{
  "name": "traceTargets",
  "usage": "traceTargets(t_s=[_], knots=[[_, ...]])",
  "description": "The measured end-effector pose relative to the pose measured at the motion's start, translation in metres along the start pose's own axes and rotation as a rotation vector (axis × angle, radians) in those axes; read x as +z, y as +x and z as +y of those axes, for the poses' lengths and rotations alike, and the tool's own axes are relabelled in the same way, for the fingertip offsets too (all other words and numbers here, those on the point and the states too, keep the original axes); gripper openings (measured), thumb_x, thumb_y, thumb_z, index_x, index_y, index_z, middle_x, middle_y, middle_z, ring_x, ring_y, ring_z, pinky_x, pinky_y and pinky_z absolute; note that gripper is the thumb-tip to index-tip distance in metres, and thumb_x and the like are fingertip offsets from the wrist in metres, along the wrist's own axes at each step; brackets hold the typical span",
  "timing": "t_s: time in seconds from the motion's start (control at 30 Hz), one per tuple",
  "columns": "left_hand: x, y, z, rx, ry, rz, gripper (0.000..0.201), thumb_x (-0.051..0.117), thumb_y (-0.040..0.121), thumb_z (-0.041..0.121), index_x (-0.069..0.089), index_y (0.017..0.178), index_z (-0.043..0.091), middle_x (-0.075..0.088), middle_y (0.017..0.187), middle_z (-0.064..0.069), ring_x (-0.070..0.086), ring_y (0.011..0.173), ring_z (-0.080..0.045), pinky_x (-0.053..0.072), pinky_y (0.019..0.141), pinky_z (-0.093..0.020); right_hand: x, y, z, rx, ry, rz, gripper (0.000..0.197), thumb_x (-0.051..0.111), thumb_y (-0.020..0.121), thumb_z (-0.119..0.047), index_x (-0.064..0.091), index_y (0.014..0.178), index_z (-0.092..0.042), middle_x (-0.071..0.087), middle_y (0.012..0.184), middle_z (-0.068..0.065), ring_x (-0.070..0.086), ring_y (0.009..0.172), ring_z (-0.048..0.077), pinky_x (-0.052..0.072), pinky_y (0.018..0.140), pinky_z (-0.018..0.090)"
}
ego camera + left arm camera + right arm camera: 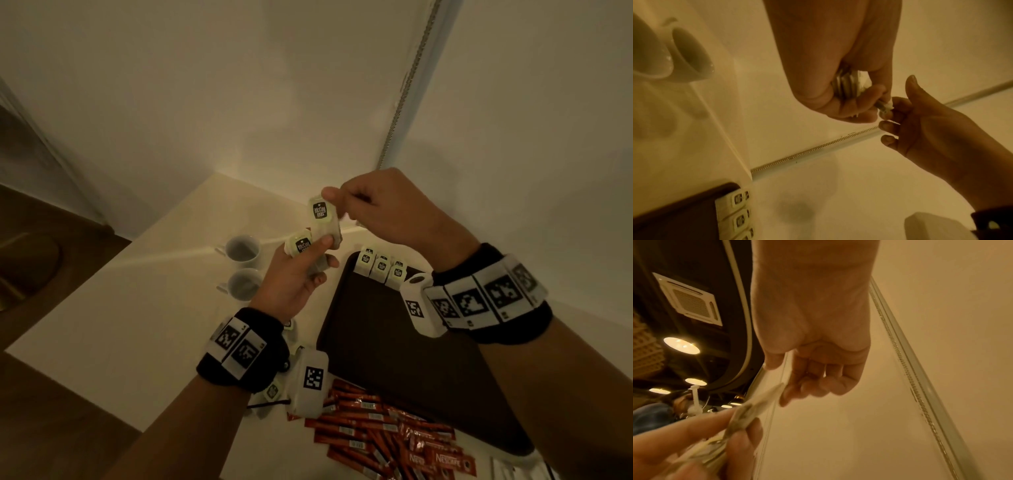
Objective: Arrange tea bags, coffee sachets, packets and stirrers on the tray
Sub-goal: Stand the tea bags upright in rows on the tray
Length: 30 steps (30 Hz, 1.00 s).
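Note:
My left hand (325, 251) grips a small stack of pale green tea bags (301, 245) above the table, just left of the tray's far corner. My right hand (337, 205) pinches the top of one tea bag (320, 210), which stands up from that stack. The left wrist view shows the stack (846, 86) edge-on in my left hand (869, 100), with my right hand (898, 110) touching it. The dark tray (394, 342) carries three tea bags (380, 265) in a row at its far corner. Red coffee sachets (376, 425) lie heaped on the table by the tray's near edge.
Two white cups (243, 251) (245, 284) stand on the table left of my hands. Loose tea bags (274, 390) lie under my left wrist. White packets (507, 469) show at the bottom right. Walls close the corner behind the table.

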<state>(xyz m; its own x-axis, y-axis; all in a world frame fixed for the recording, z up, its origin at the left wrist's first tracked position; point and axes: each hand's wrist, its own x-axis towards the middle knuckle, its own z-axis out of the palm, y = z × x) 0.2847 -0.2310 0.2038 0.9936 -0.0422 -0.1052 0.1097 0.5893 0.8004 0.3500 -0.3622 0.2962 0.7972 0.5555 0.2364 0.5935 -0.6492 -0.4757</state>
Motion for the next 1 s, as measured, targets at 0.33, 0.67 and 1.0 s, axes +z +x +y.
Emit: traceTargets(t_s=[0.33, 0.67, 1.0], knots=[[0.005, 0.003, 0.000, 0.038, 0.091, 0.021, 0.008, 0.058, 0.090, 0.013, 0.063, 0.093, 0.018, 0.073, 0.087, 0.000, 0.070, 0.076, -0.016, 0.049, 0.053, -0.018, 0.006, -0.008, 0.016, 0.117, 0.180, -0.020, 0.038, 0.063, 0.085, -0.041, 0.064, 0.074, -0.005, 0.062, 0.071, 0.013, 0.056, 0.065, 0.021, 0.043, 0.059, 0.025], [0.009, 0.009, -0.010, 0.076, 0.050, 0.019, 0.021, 0.066, 0.074, 0.020, 0.064, 0.095, 0.018, 0.073, 0.087, 0.002, 0.069, 0.077, -0.011, 0.050, 0.059, -0.017, 0.006, -0.004, 0.013, 0.171, 0.431, 0.061, 0.022, 0.072, 0.081, -0.016, 0.061, 0.100, -0.013, 0.063, 0.066, 0.003, 0.057, 0.052, 0.001, 0.043, 0.050, 0.014], [0.012, 0.016, -0.022, -0.046, -0.126, 0.095, 0.020, 0.061, 0.080, 0.026, 0.063, 0.097, 0.015, 0.072, 0.084, 0.001, 0.066, 0.073, -0.010, 0.048, 0.050, -0.014, 0.015, -0.003, 0.026, 0.270, 0.356, 0.142, 0.016, 0.065, 0.087, -0.011, 0.068, 0.102, -0.010, 0.067, 0.069, 0.003, 0.060, 0.049, -0.001, 0.049, 0.049, 0.014]])
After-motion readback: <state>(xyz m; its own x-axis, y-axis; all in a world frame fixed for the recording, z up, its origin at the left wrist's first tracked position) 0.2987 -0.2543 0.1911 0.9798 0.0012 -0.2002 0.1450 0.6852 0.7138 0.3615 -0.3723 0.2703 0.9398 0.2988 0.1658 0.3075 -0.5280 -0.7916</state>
